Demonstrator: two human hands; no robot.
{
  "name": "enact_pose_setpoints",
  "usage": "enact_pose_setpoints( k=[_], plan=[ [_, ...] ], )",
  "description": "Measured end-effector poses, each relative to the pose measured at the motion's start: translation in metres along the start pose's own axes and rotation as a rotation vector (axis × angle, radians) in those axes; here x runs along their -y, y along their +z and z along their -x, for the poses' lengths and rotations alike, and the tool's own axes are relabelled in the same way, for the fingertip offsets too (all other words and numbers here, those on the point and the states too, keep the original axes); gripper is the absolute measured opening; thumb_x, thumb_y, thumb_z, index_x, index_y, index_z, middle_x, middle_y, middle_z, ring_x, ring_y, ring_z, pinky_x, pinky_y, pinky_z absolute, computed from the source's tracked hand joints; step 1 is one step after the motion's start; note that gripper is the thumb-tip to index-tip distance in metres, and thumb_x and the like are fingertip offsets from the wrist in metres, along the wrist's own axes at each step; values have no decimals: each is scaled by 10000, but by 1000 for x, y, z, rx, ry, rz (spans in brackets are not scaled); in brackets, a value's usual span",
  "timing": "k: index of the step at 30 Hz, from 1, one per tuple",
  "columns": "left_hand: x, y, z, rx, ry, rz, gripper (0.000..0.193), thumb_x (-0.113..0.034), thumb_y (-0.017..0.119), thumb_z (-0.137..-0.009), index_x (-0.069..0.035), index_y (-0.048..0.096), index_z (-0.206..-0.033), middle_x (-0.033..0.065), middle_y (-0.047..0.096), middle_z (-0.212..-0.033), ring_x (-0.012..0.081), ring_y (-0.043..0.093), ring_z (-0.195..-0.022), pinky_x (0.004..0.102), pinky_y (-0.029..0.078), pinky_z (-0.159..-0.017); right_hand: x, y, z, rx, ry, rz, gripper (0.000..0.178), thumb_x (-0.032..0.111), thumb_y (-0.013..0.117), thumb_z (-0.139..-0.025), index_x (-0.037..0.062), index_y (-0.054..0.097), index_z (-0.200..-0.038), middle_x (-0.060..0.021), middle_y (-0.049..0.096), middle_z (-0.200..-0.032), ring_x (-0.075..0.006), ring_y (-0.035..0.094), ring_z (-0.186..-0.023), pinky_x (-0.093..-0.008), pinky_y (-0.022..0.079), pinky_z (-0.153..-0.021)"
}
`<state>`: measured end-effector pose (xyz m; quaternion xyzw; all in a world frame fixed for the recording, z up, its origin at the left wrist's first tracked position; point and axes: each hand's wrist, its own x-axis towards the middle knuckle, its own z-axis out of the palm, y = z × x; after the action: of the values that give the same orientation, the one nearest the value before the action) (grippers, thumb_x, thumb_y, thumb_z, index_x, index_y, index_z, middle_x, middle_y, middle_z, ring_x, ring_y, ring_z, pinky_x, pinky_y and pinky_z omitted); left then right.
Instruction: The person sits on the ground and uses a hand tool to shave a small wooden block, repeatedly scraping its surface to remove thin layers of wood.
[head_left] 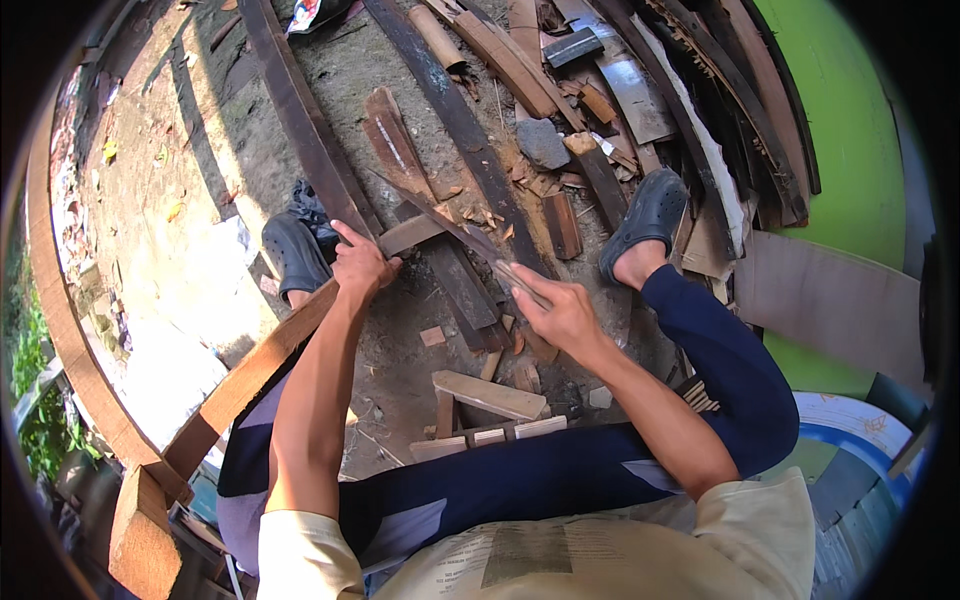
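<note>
My left hand [362, 266] is closed round a long wooden strip [268, 362], index finger laid along its top. The strip slants from the lower left, past my left leg, to a point between my feet. In my right hand [562, 318] is the handle of a machete [462, 232]. Its long, dark, narrow blade points up and left and crosses the strip's far end; whether it touches the wood I cannot tell. Beneath that end lie short dark planks [462, 280], with pale wood chips [490, 216] around them.
Two long dark beams [305, 120] [450, 100] run away across the dirt ground. Scrap timber [700, 90] is piled at the far right beside a green surface [850, 150]. A grey stone [542, 143] lies ahead. Cut blocks [490, 394] sit near my lap; a curved wooden frame [75, 330] stands at left.
</note>
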<state>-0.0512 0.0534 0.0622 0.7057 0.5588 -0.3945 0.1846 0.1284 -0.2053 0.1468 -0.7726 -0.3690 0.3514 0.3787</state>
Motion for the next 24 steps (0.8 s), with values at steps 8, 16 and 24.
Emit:
enact_pose_setpoints(
  k=[8, 16, 24],
  plan=[
    [9, 4, 0, -43, -8, 13, 1443, -545, 858, -790, 115, -162, -1569, 330, 521, -1390, 408, 617, -1236, 461, 499, -1054, 7, -32, 45, 16, 64, 21, 375, 138, 716, -933, 77, 711, -1303, -234, 744, -1130, -381, 741, -1025, -392, 611, -858],
    [4, 2, -11, -20, 50, -13, 1458, -586, 847, -789, 119, -165, -1567, 329, 526, -1388, 410, 626, -1219, 460, 504, -1045, -2, 20, -43, 79, 24, -41, 390, 162, 715, -956, 51, 686, -1329, -293, 728, -1057, -313, 772, -963, -346, 582, -785],
    [6, 2, -4, -2, -2, -16, 1481, -585, 862, -771, 114, -173, -1567, 330, 519, -1395, 413, 627, -1217, 459, 506, -1043, 10, -55, 55, 38, 25, 69, 381, 98, 727, -933, 10, 695, -1303, -255, 746, -1084, -337, 763, -990, -355, 600, -831]
  ],
)
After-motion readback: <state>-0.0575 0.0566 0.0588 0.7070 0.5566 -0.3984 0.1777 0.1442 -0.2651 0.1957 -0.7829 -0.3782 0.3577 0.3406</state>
